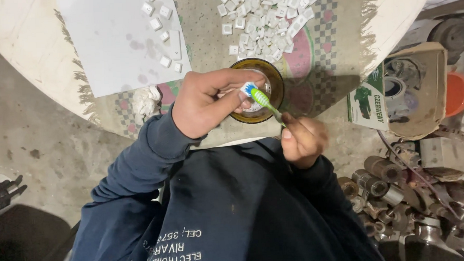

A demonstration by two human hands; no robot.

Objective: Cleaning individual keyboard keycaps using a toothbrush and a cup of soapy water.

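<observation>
— Two hands over the amber bowl [275, 74]?
— Yes. Left hand [204, 103] pinches a white keycap [247, 88] above it; right hand [301, 138], nearer the body, grips a green toothbrush [264, 102], handle slanting up-left, bristles touching the keycap.

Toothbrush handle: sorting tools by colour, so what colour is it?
Light green, with white and blue bristles; the toothbrush shows best in the head view.
</observation>
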